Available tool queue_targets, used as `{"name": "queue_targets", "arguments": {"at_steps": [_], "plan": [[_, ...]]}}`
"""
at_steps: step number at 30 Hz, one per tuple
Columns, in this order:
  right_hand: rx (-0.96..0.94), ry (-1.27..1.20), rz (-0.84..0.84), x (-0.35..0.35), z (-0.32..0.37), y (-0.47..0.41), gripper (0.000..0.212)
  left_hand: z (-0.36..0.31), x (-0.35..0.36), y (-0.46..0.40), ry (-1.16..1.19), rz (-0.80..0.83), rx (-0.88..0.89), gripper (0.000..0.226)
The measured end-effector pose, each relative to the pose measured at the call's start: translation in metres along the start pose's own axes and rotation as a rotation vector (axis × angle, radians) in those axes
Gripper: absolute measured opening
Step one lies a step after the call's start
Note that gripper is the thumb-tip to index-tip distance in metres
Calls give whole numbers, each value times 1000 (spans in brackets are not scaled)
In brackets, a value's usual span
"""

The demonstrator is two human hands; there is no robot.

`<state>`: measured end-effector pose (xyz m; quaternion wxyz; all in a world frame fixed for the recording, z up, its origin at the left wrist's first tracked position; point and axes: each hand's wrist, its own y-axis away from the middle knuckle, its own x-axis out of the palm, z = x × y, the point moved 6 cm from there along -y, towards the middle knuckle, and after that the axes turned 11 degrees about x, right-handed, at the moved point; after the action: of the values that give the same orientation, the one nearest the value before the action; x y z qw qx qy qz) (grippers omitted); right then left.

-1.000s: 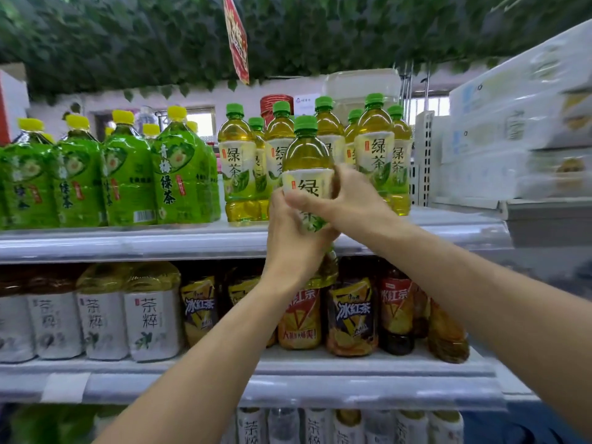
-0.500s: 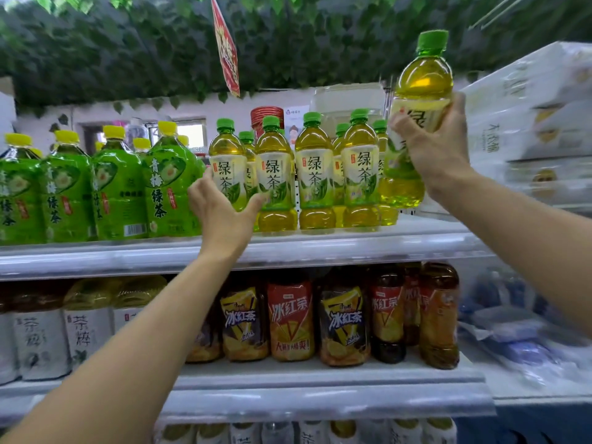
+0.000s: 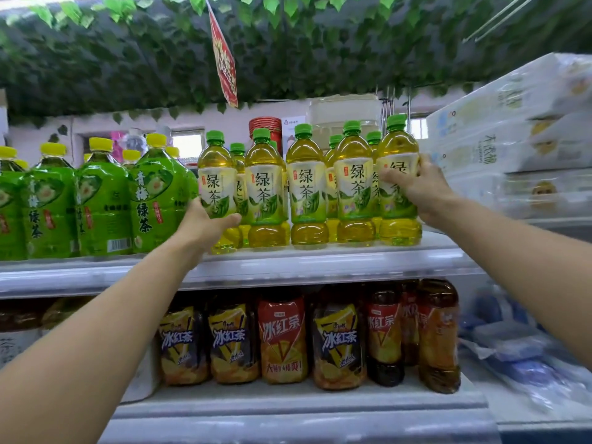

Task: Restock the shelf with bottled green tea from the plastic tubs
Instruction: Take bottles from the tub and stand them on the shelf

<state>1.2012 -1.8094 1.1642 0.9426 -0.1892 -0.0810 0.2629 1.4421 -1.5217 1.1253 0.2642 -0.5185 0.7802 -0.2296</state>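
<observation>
Our right hand (image 3: 423,190) grips the end green tea bottle (image 3: 398,181), our left hand (image 3: 205,222) the first bottle (image 3: 216,187); we should square the row gently on the shelf (image 3: 320,264)

both hands (image 3: 205,224) (image 3: 419,187) grip end green tea bottles (image 3: 216,193) (image 3: 398,187) on the shelf (image 3: 320,267).

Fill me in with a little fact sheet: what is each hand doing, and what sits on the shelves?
left hand: left hand grips the leftmost green-capped yellow tea bottle in the front row
right hand: right hand holds the rightmost green-capped yellow tea bottle, standing on the upper white shelf
front row: five yellow tea bottles, upright, more behind
left neighbours: large green bottles with yellow caps
lower shelf: dark iced-tea bottles with red and yellow labels
overhead: artificial green leaves
</observation>
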Motion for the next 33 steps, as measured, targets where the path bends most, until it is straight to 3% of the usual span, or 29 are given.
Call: {"name": "queue_targets", "arguments": {"at_steps": [3,7,10,14,18,21,24,26,33], "plan": [[-45,18,55,-1,2,3,66,2,1,-5,-8,57,-5,47],[-39,259,79,-2,-21,14,103,5,2,-6,-27,63,28,43],[-23,443,61,0,-33,23,92,4,6,-7,-28,96,47,38],[-17,505,44,4,-35,21,76,6,9,-10,-26,111,49,37],[7,547,30,13,-33,22,85,11,9,-15,-33,119,58,33],[21,563,27,13,-32,25,87,8,10,-12,-22,148,66,56],[21,713,-55,11,-35,27,105,6,14,-8,-45,204,72,121],[-22,807,-116,11,-37,30,116,5,18,-6,-137,219,62,150],[-88,878,-92,22,-36,28,90,4,26,-10,-215,216,70,152]]}}
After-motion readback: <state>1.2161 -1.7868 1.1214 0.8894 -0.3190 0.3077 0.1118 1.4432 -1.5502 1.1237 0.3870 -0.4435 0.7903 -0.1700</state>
